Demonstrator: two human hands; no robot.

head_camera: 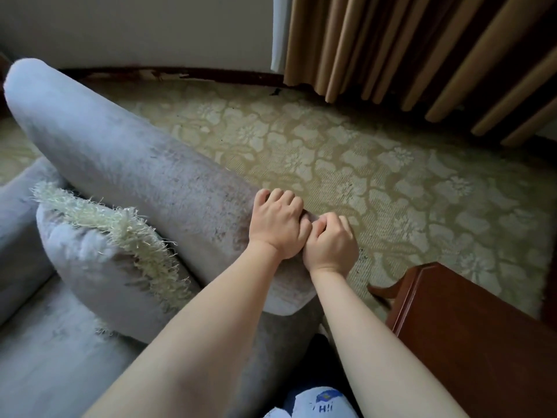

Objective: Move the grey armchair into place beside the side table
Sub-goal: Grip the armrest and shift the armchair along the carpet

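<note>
grey armchair (126, 164), near wooden side table (470, 333)

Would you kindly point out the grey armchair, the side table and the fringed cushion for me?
grey armchair (120, 152): head view, its padded upper edge.
side table (470, 327): head view, its bare wooden top.
fringed cushion (99, 267): head view, its grey front face.

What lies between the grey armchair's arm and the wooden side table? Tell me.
A narrow strip of patterned carpet, otherwise bare, lies between the grey armchair and the side table; the person's right forearm crosses above it. The head view shows this.
</note>
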